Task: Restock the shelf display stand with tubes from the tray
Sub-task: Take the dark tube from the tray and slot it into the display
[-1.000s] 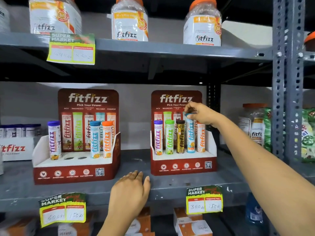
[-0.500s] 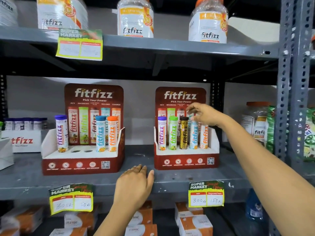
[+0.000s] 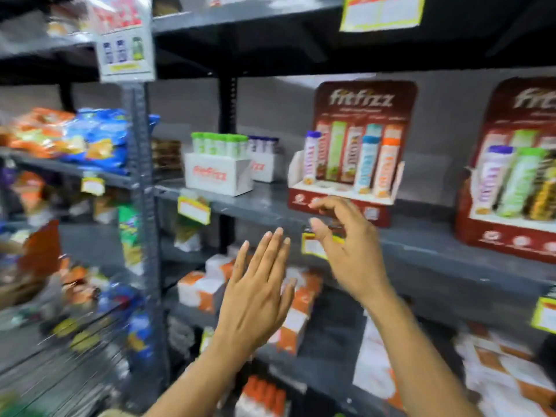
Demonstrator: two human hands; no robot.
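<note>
Shelf (image 3: 421, 245): grey metal, carries both display stands and the trays.
Right display stand (image 3: 511, 164): partly cut off at the frame edge, front row filled.
Left display stand (image 3: 346, 188): purple, blue and orange tubes (image 3: 365, 164) upright, two slots between them bare.
Tray (image 3: 218, 176): white, left of the stands, holds green-capped tubes.
Left hand (image 3: 255, 293): fingers flat, released, holding nothing.
Right hand (image 3: 346, 251): fingers loosely curled, holding nothing.

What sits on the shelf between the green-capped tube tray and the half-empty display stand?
Head view: a second white tray of purple-capped tubes, just behind the green-capped tray. Then bare grey shelf up to the stand.
</note>
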